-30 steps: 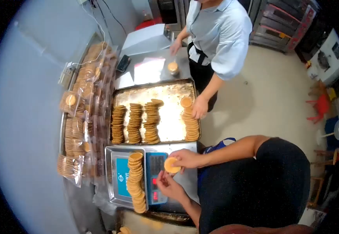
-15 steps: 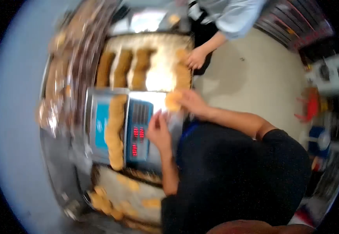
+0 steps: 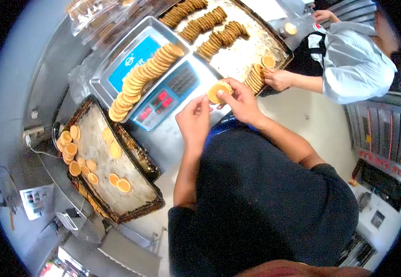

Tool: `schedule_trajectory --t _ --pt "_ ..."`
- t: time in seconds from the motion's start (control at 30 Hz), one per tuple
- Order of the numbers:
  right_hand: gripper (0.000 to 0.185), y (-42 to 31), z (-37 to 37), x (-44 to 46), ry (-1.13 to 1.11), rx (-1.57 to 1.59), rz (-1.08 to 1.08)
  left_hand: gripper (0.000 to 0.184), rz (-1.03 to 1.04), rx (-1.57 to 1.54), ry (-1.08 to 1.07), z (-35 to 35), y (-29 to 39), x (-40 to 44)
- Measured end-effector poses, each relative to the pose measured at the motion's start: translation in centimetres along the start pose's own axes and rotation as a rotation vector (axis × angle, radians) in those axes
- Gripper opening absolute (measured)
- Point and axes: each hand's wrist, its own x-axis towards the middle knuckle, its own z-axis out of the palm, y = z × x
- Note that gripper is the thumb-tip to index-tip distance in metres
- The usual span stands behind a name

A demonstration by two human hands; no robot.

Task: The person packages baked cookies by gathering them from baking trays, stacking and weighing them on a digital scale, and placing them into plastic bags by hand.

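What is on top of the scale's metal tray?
A row of cookies lies on the tray; a blue panel shows beside it. The surface under the cookies is hidden.

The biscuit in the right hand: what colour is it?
Golden yellow; the biscuit shows best in the head view.

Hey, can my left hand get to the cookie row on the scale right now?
Probably yes: the left hand is near the scale, and only its low display panel appears to lie between hand and cookie row.

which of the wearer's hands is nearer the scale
Left: the left hand is close beside the scale; the right hand is farther off, past the left, holding a cookie.
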Motion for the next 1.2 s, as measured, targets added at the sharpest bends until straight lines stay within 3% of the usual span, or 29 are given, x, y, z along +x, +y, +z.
schedule_trajectory --t 0.27,0.33,0.47,0.5,0.57,0.6,0.63,0.67,0.7,0.73,0.77,0.87,0.97,1.03,1.07,1.2 --pt "0.026 -1.5 -0.2 1.1 -0.06 -0.219 0.023 0.022 -0.149 -0.087 0.068 0.1 1.3 0.0" --pt "0.027 -1.8 -0.2 0.8 -0.1 -0.365 -0.059 0.021 -0.13 -0.039 0.059 -0.2 1.0 0.1" --pt "0.029 -1.0 0.4 -0.3 0.016 -0.449 -0.133 0.019 -0.133 -0.023 0.038 -0.1 0.9 0.3" --pt "0.029 -0.3 0.6 -0.6 0.032 -0.451 -0.131 0.019 -0.131 -0.022 0.022 -0.1 0.6 0.3" --pt "0.027 1.4 1.1 -0.9 0.123 -0.148 -0.015 0.019 -0.06 0.079 0.05 -0.6 -0.7 0.7" --pt "0.023 2.9 1.5 -1.5 0.184 -0.03 0.042 0.02 0.013 0.274 0.008 -1.6 -1.7 0.7" --pt "0.03 3.7 1.3 -2.0 0.221 -0.166 0.065 0.022 0.138 0.431 -0.044 -2.4 -2.8 1.0" --pt "0.03 -0.2 1.8 -2.7 0.253 -0.159 0.113 0.029 0.167 0.584 -0.134 -2.9 -3.3 1.3" --pt "0.031 3.8 0.7 -2.5 0.26 -0.259 -0.009 0.033 0.174 0.646 -0.255 -3.8 -6.8 2.1" --pt "0.031 3.6 0.9 -3.0 0.291 -0.257 0.07 0.034 0.176 0.807 -0.397 -4.4 -7.3 2.3" --pt "0.029 2.6 1.4 -3.5 0.367 -0.206 0.053 0.034 0.156 0.837 -0.546 -4.5 -6.1 2.1" --pt "0.028 3.5 2.1 -5.4 0.424 -0.056 0.077 0.032 0.222 0.952 -0.61 -5.5 -10.1 0.7" --pt "0.029 3.2 2.2 -6.7 0.468 -0.055 0.078 0.026 0.144 0.813 -0.673 -5.3 -9.7 -0.6" --pt "0.029 2.1 2.0 -7.3 0.497 -0.213 0.141 0.044 0.135 0.426 -0.566 -4.4 -7.2 -1.4" --pt "0.027 3.5 1.9 -7.3 0.533 -0.343 0.027 0.063 0.067 0.378 -0.665 -4.7 -7.4 -1.0" --pt "0.026 5.0 1.9 -6.7 0.487 -0.277 0.101 0.072 0.011 0.383 -0.724 -4.1 -4.1 -0.3"
